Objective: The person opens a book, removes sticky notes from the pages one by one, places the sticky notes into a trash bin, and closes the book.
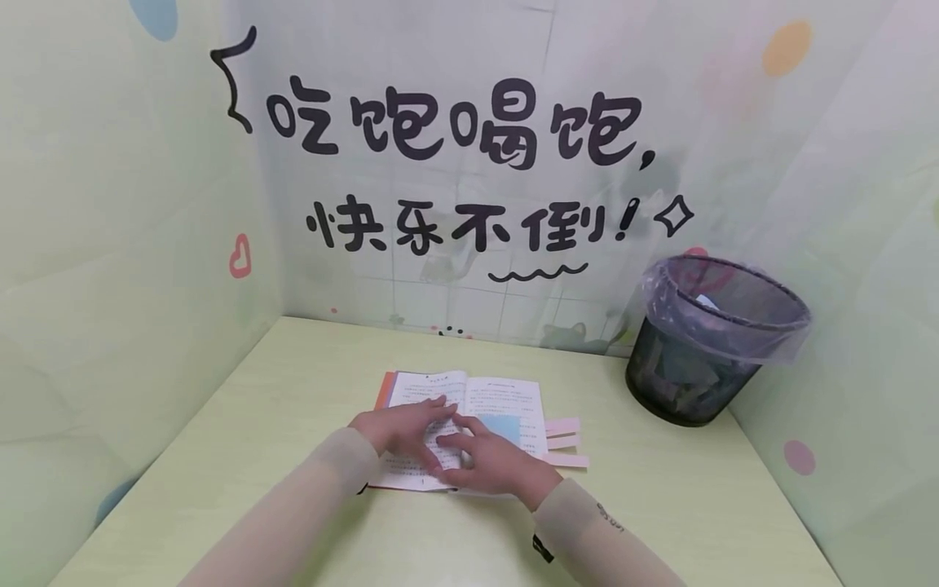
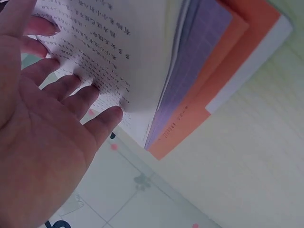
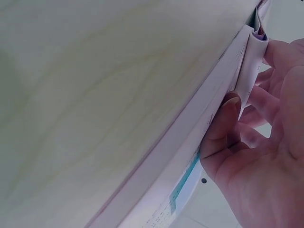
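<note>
An open book (image 1: pixel 506 395) lies on the table, its printed pages facing up and an orange and purple cover edge (image 2: pixel 190 90) showing at the left. My left hand (image 1: pixel 399 428) rests on the left page, fingers extended toward the middle fold. Over the right page, my right hand (image 1: pixel 495 465) reaches to the fold near the book's lower edge, with its thumb (image 3: pixel 223 118) against the paper. Both hands' fingers are loosely bent and meet close to the fold. A blue sticky note (image 1: pixel 504 427) on the right page is partly covered by the right hand.
Pink paper tabs (image 1: pixel 568 461) stick out past the book's right edge. A black mesh wastebasket (image 1: pixel 678 371) with a translucent liner (image 1: pixel 734 333) stands at the back right of the pale table (image 1: pixel 257 408). Printed sheet walls (image 1: pixel 440 293) enclose the table at the back and sides.
</note>
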Demonstrator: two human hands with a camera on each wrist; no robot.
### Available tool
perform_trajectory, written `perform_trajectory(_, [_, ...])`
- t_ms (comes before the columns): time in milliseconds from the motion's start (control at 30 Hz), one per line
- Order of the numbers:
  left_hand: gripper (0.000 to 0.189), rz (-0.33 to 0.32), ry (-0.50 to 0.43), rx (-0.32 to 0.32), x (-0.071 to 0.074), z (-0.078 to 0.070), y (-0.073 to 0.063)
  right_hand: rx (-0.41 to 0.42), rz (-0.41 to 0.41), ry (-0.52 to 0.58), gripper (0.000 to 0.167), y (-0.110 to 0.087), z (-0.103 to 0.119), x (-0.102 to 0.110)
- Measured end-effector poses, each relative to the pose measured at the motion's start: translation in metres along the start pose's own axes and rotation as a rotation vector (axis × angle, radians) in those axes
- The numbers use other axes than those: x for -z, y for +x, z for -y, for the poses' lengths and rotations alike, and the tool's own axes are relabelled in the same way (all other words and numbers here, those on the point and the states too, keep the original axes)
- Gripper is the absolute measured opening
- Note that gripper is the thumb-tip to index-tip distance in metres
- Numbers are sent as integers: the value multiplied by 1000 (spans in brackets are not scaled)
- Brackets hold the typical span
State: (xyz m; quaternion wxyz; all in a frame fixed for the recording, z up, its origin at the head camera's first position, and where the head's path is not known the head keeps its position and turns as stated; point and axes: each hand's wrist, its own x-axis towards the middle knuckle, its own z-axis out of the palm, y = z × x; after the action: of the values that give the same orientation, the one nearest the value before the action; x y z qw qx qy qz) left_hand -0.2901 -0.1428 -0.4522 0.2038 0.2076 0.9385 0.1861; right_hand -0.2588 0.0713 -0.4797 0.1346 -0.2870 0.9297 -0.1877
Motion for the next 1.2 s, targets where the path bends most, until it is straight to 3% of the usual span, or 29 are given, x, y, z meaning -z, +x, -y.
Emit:
perform_trajectory(433, [110, 23, -84, 31, -1, -1, 4, 30, -2, 53, 66, -5, -6, 4])
perform_trajectory(700, [112, 25, -70, 59, 2, -2, 9, -9, -13, 94, 78, -3, -8, 5])
perform_trajectory(967, [104, -1, 15, 63, 1, -10, 6, -12, -23, 98, 81, -3, -6, 10])
perform_trajectory(1100, [104, -7, 17, 68, 1, -14, 7, -41, -102, 122, 68, -4, -13, 20])
perform_trajectory(1200, [106, -4, 0, 82, 0, -17, 6, -108, -195, 98, 53, -5, -23, 27])
